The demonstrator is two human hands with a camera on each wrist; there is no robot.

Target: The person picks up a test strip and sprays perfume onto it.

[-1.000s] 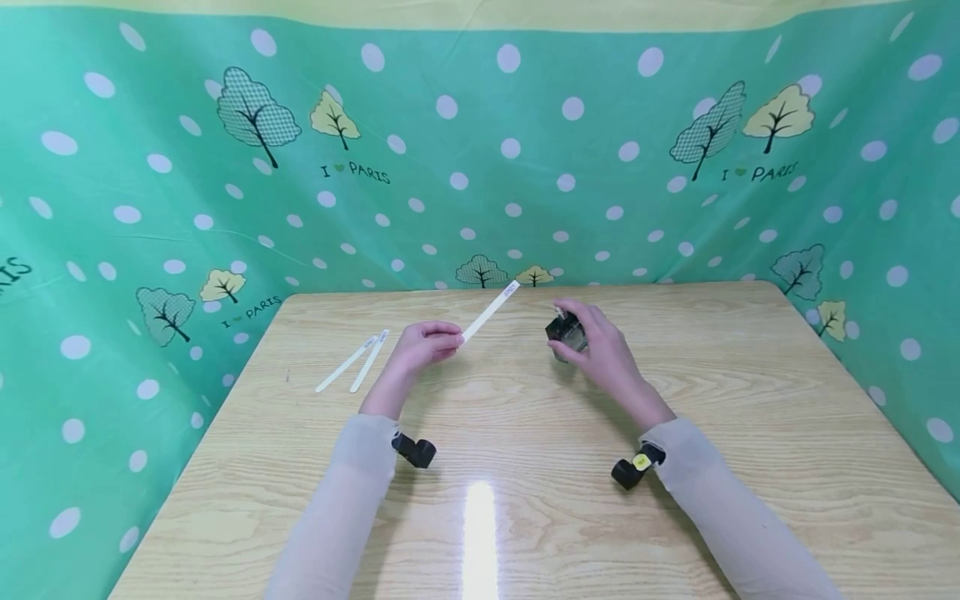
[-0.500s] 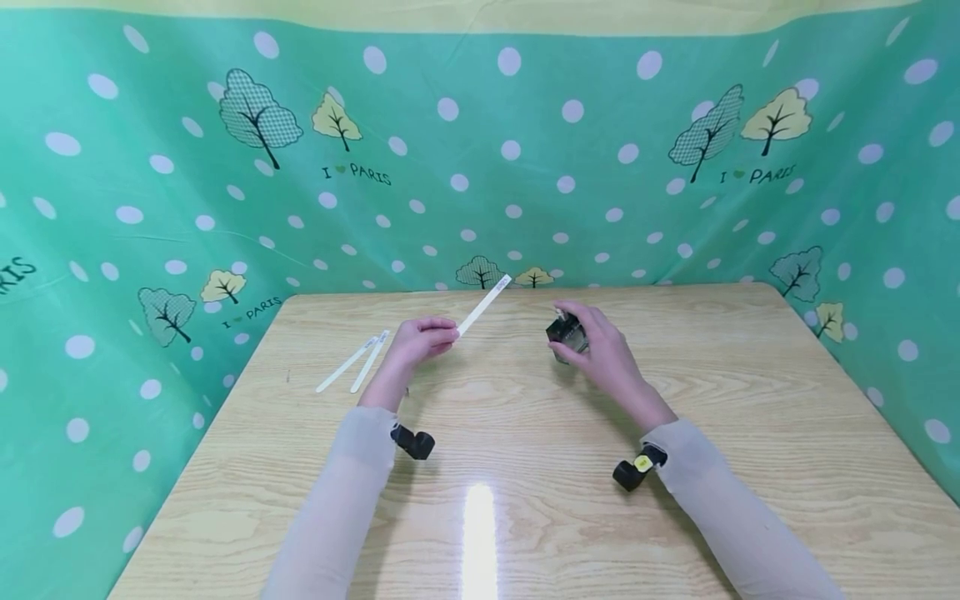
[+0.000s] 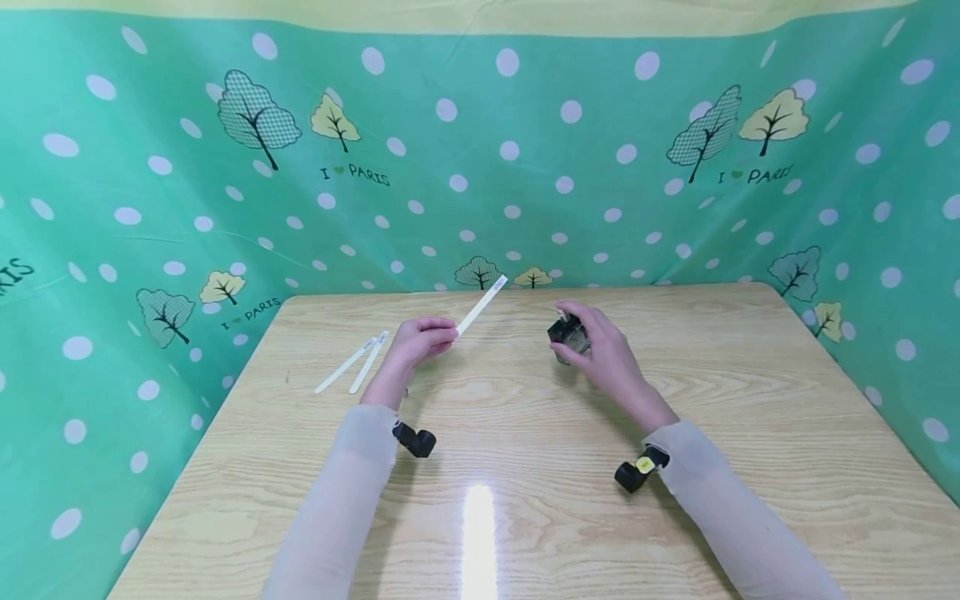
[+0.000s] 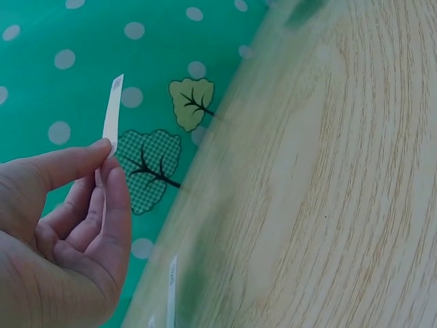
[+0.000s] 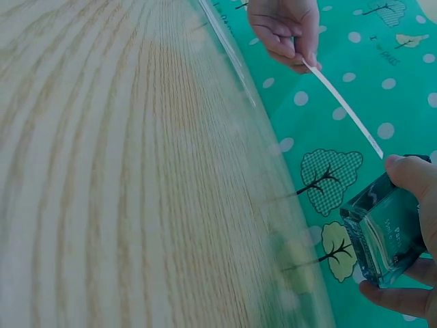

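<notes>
From the head camera, a person seated at a wooden table (image 3: 525, 467) pinches a white paper strip (image 3: 482, 306) between thumb and fingertips of the left hand (image 3: 417, 343), the strip angling up toward one o'clock, its free end pointing at the bottle side; at three o'clock from it, well apart, the right hand (image 3: 603, 350) wraps curled fingers around a small glass perfume bottle (image 3: 567, 335) with a dark top, held just above the tabletop. Two spare strips (image 3: 354, 365) lie side by side on the wood at nine o'clock of the left hand, and a green dotted cloth (image 3: 480, 167) with tree prints walls the table on three sides. The left wrist camera shows the thumb and forefinger closed on the lower end of the paper strip (image 4: 111, 117), the remaining fingers (image 4: 82, 225) loosely curled beneath, with one of the spare strips (image 4: 171, 295) on the table at six o'clock. The right wrist camera shows the perfume bottle (image 5: 386, 229) clamped between thumb above and fingers below at four o'clock of the frame, clear liquid visible inside, while the left hand (image 5: 285, 31) and the paper strip (image 5: 341, 109) sit at one o'clock, the strip's tip near but not touching the bottle. Handled well, the work likely wants the strip's free end brought close to the nozzle, the bottle steady and aimed away from the fingers, and the pinch kept low so the upper paper stays untouched.
</notes>
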